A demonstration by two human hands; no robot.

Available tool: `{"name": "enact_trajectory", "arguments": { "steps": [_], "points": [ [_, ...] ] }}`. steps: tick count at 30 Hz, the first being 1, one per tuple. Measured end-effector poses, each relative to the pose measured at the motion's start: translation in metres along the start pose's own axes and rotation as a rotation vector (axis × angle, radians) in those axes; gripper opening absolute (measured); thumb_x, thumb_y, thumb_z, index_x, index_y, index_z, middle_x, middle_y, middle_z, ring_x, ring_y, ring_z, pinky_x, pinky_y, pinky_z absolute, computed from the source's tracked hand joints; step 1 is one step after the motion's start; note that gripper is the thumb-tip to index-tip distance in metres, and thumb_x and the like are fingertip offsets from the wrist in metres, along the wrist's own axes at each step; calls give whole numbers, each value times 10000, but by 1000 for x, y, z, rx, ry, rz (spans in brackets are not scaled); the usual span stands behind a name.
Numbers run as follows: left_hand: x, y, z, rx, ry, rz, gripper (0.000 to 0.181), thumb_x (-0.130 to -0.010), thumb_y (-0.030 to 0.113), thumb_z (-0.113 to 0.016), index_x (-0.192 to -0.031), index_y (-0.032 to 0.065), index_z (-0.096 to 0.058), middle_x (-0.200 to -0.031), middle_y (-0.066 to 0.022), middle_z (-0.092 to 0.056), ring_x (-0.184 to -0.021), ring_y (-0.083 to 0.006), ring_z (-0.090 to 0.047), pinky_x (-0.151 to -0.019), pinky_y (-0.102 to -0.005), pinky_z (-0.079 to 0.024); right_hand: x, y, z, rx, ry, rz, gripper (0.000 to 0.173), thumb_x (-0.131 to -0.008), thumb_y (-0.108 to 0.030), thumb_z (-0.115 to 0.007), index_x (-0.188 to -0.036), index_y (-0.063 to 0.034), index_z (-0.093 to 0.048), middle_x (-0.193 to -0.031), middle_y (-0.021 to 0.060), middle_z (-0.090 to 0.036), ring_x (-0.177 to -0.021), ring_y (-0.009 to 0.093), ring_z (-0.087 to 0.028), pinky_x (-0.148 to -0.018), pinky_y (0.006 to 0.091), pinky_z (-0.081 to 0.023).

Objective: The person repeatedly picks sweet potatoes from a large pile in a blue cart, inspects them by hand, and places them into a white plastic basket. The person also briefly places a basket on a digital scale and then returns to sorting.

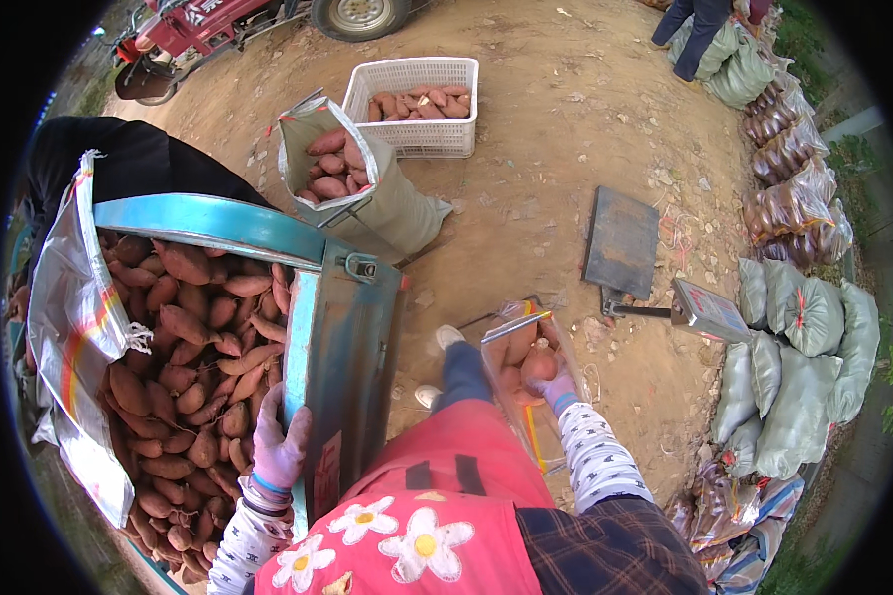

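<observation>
My left hand [279, 445], in a pale purple glove, rests at the inner edge of a blue metal truck bed [342, 357], beside a heap of sweet potatoes [186, 379]. Whether its fingers hold anything cannot be told. My right hand [553, 387], gloved alike, is at a large sweet potato [539, 364] inside the mouth of a clear plastic bag [525, 416] with yellow and red stripes. The bag stands open at my right side with several sweet potatoes in it. A whitish striped plastic sack [74, 335] lies over the heap's far left side.
Ahead stand an open woven sack [387, 201] and a white plastic crate [431, 137], both with sweet potatoes. A platform scale [621, 242] is at right, before filled sacks [796, 379] and clear bags [789, 208]. A person [688, 33] stands top right; dark clothing [149, 167] shows at left.
</observation>
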State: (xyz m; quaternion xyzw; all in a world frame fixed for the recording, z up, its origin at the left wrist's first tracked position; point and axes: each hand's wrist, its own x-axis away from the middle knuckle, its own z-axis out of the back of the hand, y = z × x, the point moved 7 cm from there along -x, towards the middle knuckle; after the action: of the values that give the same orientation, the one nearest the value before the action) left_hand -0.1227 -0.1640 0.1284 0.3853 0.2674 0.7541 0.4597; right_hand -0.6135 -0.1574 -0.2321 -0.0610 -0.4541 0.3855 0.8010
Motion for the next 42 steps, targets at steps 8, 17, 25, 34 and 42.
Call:
{"name": "enact_trajectory", "arguments": {
  "steps": [8, 17, 25, 34, 42],
  "points": [
    [47, -86, 52, 559, 339, 175, 335, -1032, 155, -644, -1328, 5, -589, -1121, -30, -652, -918, -99, -591, -829, -246, -502, -35, -9, -2, 98, -13, 122, 644, -855, -161, -786, -1416, 16, -523, -1288, 222, -670, -1155, 313, -673, -1007, 387, -531],
    [268, -202, 170, -64, 886, 492, 239, -954, 171, -688, -1133, 13, -687, -986, -169, -737, -912, -259, -724, -828, -367, -573, 214, -351, 42, -186, 16, 1396, 455, -993, -141, -654, -1390, 29, -511, -1234, 171, -607, -1104, 302, -623, -984, 424, -516],
    [289, -220, 153, -408, 643, 646, 419, -895, 340, -703, -1173, 26, -701, -1094, -227, -725, -1059, -416, -678, -950, -490, -517, 339, -473, -107, 145, -557, 1717, 361, -943, -121, -684, -1271, 9, -607, -1230, 203, -669, -1120, 398, -645, -992, 480, -507],
    [246, -235, 127, -228, 215, 674, 593, -912, 447, -700, -1308, 17, -601, -1220, -228, -679, -1143, -389, -653, -970, -470, -514, 357, -471, -135, 504, -373, 1910, 364, -936, -159, -695, -1252, 12, -635, -1104, 191, -714, -1015, 357, -682, -909, 448, -533],
    [332, -251, 149, -377, 453, 1136, 846, -818, 598, -749, -1401, 29, -520, -1335, -215, -581, -1246, -357, -589, -1033, -452, -497, 356, -471, -134, 527, -380, 1814, 361, -939, -160, -694, -1256, 2, -633, -1096, 186, -708, -994, 376, -670, -903, 469, -528]
  ]
}}
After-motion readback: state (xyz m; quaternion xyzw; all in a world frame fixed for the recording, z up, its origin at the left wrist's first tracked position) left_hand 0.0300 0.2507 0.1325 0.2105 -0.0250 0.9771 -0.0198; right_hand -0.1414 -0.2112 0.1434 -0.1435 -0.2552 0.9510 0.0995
